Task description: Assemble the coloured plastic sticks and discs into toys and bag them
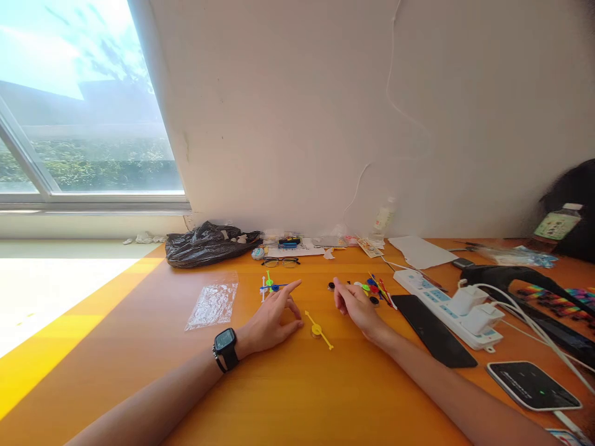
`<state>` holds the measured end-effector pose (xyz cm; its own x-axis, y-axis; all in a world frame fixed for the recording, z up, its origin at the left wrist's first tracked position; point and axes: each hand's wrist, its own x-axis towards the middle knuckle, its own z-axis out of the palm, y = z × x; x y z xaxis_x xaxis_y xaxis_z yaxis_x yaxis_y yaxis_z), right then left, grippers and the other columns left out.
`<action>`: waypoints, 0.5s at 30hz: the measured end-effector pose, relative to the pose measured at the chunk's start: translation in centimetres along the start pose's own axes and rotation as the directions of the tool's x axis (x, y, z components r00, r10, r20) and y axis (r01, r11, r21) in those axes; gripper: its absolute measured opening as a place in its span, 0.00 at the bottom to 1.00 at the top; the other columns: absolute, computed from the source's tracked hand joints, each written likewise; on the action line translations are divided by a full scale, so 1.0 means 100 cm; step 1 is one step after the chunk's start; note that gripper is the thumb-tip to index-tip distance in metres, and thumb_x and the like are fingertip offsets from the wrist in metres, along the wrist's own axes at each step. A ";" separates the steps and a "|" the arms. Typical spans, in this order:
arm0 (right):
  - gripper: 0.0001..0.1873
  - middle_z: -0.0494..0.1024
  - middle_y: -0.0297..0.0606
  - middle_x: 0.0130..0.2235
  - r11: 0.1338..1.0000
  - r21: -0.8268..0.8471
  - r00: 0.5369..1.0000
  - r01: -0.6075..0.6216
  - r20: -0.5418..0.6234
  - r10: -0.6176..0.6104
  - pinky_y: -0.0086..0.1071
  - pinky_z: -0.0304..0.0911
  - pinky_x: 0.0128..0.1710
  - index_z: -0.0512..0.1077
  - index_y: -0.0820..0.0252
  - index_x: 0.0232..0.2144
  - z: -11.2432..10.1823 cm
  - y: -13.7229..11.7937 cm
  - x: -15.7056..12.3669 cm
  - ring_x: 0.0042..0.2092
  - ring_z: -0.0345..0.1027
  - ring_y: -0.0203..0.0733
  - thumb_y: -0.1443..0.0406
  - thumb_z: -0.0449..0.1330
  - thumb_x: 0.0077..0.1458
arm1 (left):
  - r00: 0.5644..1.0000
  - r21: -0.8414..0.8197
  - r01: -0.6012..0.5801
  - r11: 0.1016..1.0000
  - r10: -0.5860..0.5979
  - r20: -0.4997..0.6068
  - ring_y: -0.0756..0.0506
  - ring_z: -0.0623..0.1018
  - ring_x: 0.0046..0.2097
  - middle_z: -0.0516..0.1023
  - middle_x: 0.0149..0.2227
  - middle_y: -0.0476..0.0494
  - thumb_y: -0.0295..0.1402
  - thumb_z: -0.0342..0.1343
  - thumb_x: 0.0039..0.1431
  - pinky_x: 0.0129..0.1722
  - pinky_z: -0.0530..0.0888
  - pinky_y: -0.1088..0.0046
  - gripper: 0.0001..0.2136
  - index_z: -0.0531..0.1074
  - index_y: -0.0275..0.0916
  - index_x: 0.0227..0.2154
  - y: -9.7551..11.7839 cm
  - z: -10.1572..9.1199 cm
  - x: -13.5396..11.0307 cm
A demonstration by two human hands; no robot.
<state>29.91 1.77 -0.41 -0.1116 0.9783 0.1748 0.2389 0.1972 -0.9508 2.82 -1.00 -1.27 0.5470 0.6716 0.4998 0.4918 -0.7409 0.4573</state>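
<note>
A yellow arrow-shaped spinner point(317, 329) with a round base stands on the wooden table between my hands. My left hand point(274, 316) is just left of it, index finger stretched out and the other fingers apart, holding nothing. Behind that hand lie green, white and blue arrow spinners point(269, 285), partly hidden by it. My right hand point(356, 306) is curled, to the right of the yellow spinner; whatever its fingers hold, if anything, is hidden. Close to its fingertips lies a black disc point(331, 286). Coloured arrows and round pieces point(374, 288) lie beyond the right hand.
A clear plastic bag point(212, 303) lies to the left, with a black plastic bag point(209, 244) behind it. Glasses point(281, 262) rest near the wall. On the right are a black phone point(432, 331), a power strip point(446, 310) with plugs and cables, and a white-edged device point(533, 385).
</note>
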 end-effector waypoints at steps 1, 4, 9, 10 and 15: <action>0.37 0.66 0.33 0.20 1.000 -0.003 1.000 0.002 0.009 -0.002 0.34 0.53 0.29 0.67 0.57 0.18 0.000 0.000 0.000 0.25 0.61 0.39 0.37 0.53 0.65 | 1.000 0.005 -0.005 1.000 0.005 -0.003 0.38 0.77 0.54 0.81 0.43 0.47 0.36 0.61 0.67 0.61 0.68 0.53 0.36 0.51 0.48 0.72 -0.001 0.000 0.000; 0.37 0.67 0.33 0.20 1.000 -0.022 0.999 0.009 0.032 -0.008 0.34 0.54 0.29 0.67 0.57 0.17 0.001 -0.001 -0.001 0.25 0.61 0.39 0.37 0.53 0.65 | 1.000 0.055 -0.028 0.998 0.028 0.004 0.39 0.77 0.48 0.80 0.40 0.46 0.35 0.61 0.66 0.56 0.70 0.57 0.28 0.62 0.47 0.67 -0.002 0.003 0.001; 0.37 0.67 0.34 0.20 0.996 -0.082 0.994 0.045 0.100 -0.036 0.35 0.55 0.30 0.68 0.57 0.17 0.004 0.001 -0.003 0.25 0.62 0.40 0.37 0.51 0.66 | 0.994 0.220 -0.102 0.970 0.094 0.049 0.39 0.75 0.44 0.78 0.38 0.42 0.36 0.56 0.70 0.49 0.69 0.59 0.14 0.75 0.46 0.56 -0.005 0.010 0.003; 0.37 0.68 0.34 0.20 0.995 -0.089 0.993 0.052 0.110 -0.042 0.35 0.55 0.29 0.68 0.57 0.17 0.005 0.002 -0.003 0.25 0.63 0.40 0.37 0.51 0.66 | 0.994 0.244 -0.106 0.964 0.097 0.051 0.39 0.75 0.44 0.78 0.38 0.41 0.37 0.55 0.71 0.48 0.69 0.59 0.12 0.76 0.46 0.54 -0.006 0.011 0.004; 0.38 0.67 0.34 0.19 0.988 -0.109 0.983 0.108 0.162 -0.090 0.34 0.56 0.30 0.68 0.57 0.17 0.007 0.005 -0.004 0.24 0.63 0.39 0.38 0.50 0.68 | 0.994 0.319 -0.102 0.942 0.085 0.067 0.41 0.74 0.42 0.76 0.35 0.42 0.37 0.54 0.72 0.46 0.68 0.61 0.09 0.79 0.44 0.43 -0.012 0.013 0.005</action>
<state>29.36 1.46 -1.17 -0.2874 0.9332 0.2158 0.3287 0.3077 -0.8929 3.39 0.23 -2.57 0.6310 0.6041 0.4867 0.6236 -0.7682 0.1449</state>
